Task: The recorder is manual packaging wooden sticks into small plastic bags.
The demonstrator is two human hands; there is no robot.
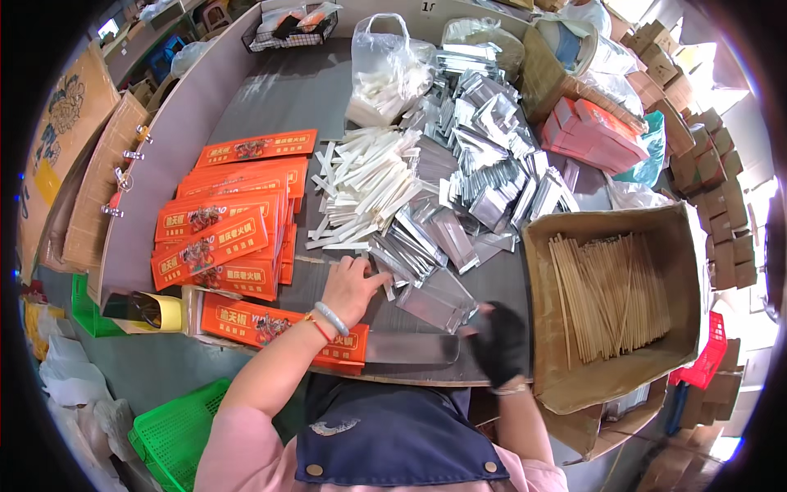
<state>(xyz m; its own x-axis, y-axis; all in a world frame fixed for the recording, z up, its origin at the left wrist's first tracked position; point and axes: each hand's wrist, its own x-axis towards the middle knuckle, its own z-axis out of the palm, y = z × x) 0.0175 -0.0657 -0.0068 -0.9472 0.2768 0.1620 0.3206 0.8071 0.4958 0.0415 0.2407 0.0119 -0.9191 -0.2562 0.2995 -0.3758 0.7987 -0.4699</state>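
My left hand, bare with a bangle and a red cord at the wrist, reaches to the near edge of a heap of narrow white strips. Its fingers are bent and its thumb stands apart; nothing shows held. In a black fingerless glove, my right hand is smeared by motion beside a clear flat packet; its grip is unclear. Shiny silvery packets heap up beyond. Under my left forearm lie orange printed sleeves; more orange sleeves are stacked at the left.
An open cardboard box of thin wooden sticks stands at the right. A clear bag of white strips and a black wire basket are at the back. Green crate sits below left. A translucent flat strip lies along the table edge.
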